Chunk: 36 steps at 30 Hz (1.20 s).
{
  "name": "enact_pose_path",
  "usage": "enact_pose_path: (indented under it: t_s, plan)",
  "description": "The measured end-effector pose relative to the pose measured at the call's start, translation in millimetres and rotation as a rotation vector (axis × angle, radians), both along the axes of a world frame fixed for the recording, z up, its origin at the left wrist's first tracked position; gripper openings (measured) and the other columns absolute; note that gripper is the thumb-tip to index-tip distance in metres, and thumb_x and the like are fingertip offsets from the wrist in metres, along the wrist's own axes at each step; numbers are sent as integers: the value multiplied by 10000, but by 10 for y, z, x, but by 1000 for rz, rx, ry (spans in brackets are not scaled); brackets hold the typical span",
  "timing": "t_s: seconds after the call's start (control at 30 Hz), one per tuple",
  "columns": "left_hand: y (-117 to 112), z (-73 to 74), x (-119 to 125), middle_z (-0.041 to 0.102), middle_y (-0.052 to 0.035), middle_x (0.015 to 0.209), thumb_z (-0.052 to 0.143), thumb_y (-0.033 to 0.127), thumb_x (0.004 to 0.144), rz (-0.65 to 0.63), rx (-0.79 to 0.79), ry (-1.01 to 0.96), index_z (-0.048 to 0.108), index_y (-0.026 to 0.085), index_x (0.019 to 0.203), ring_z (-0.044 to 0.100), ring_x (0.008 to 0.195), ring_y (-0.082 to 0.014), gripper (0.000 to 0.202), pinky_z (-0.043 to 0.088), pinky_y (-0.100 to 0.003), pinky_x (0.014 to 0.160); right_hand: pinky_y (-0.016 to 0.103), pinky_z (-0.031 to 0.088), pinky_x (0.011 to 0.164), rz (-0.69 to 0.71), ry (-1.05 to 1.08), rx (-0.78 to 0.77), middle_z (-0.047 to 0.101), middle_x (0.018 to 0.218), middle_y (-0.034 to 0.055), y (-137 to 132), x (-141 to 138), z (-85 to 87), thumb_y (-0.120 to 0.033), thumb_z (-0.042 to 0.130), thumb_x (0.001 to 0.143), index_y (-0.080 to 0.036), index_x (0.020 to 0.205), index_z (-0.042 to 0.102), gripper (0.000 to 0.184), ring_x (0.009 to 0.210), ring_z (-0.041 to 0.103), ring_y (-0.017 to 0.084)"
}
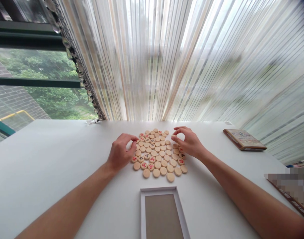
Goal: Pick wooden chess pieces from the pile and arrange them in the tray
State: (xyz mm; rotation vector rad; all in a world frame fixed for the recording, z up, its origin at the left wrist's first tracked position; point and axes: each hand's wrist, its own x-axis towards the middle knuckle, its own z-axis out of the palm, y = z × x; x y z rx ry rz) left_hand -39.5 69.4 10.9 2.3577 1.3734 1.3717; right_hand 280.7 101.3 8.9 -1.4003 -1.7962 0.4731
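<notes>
Many round wooden xiangqi pieces [157, 165] lie in a loose cluster on the white table. Most show plain faces; several carry red or black characters. At the cluster's left edge, my left hand [121, 150] curls its thumb and index finger closely about a wooden piece [137, 141], which is partly covered by the fingertips. On the right side, my right hand [188, 141] hovers beside the pieces, thumb and index finger curved with a gap between their tips. Nothing can be made out in that gap. Below the cluster sits an open shallow box [143, 212] with a grey-brown bottom.
A flat box with a picture lid [244, 139] lies at the back right of the white table [67, 159]. A blurred-out object [291, 189] is at the right edge. Striped sheer curtains [152, 66] hang behind, beside a window [49, 73] on the left.
</notes>
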Motion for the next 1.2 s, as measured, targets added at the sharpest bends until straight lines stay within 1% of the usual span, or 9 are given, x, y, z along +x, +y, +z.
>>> enact_pose_path:
  t_s: [0.13, 0.27, 0.4, 0.57, 0.7, 0.8, 0.9, 1.0, 1.2]
  plan:
    - [-71, 34, 49, 785, -77, 937, 570, 217, 952, -42, -34, -75, 756, 178, 925, 722, 939, -239, 192, 566, -369, 913, 455, 614, 834, 49, 176, -35, 771, 1069, 130, -62, -60, 134, -547, 652, 963, -221, 1024, 604, 335, 942, 739, 266]
    - [-197, 139, 162, 792, -80, 942, 593, 250, 937, -91, -129, -176, 762, 167, 950, 719, 880, -227, 189, 571, -363, 869, 342, 598, 625, 230, 255, -151, 754, 831, 71, -279, -288, 227, -626, 653, 948, -193, 1026, 629, 441, 671, 703, 190]
    - [-383, 347, 303, 789, -57, 861, 628, 298, 944, -206, -330, -253, 765, 171, 918, 725, 794, -198, 188, 581, -306, 756, 297, 529, 593, 382, 242, -224, 679, 746, 34, -645, -543, 318, -579, 633, 977, -174, 973, 702, 410, 649, 626, 160]
    - [-744, 509, 388, 759, -62, 826, 681, 361, 938, -309, -572, -355, 758, 147, 1003, 696, 737, -179, 237, 564, -262, 643, 280, 428, 608, 422, 247, -220, 559, 763, -18, -1145, -660, 414, -437, 527, 1067, -206, 1177, 624, 274, 679, 486, 148]
    - [-1061, 451, 408, 721, -58, 774, 702, 408, 928, -377, -717, -432, 749, 119, 1027, 643, 654, -156, 309, 564, -261, 590, 301, 464, 679, 446, 298, -218, 570, 823, -9, -1460, -693, 341, -454, 579, 1049, -231, 1208, 573, 274, 742, 512, 166]
    - [-1221, 358, 433, 718, -62, 796, 724, 427, 920, -414, -779, -507, 751, 106, 1064, 627, 654, -146, 353, 568, -263, 600, 319, 501, 728, 507, 449, -249, 620, 897, 19, -1593, -729, 219, -505, 597, 1044, -244, 1252, 545, 338, 788, 574, 179]
    - [-1302, 291, 451, 742, -79, 870, 773, 413, 902, -430, -835, -617, 768, 103, 1067, 631, 695, -140, 350, 569, -254, 633, 334, 524, 784, 537, 553, -286, 648, 961, 45, -1662, -748, 150, -495, 629, 1037, -241, 1265, 525, 357, 867, 621, 194]
    - [-1343, 267, 452, 764, -86, 930, 784, 384, 911, -473, -880, -676, 782, 115, 1063, 641, 724, -133, 310, 567, -240, 654, 335, 531, 826, 546, 580, -313, 662, 991, 54, -1711, -739, 160, -433, 656, 1037, -235, 1237, 530, 308, 937, 644, 198]
    - [-1432, 275, 450, 774, -62, 862, 808, 319, 905, -463, -921, -735, 800, 129, 988, 663, 714, -122, 207, 573, -218, 671, 282, 547, 754, 472, 574, -329, 705, 949, 46, -1808, -712, 186, -361, 705, 1014, -212, 1121, 631, 197, 839, 666, 160]
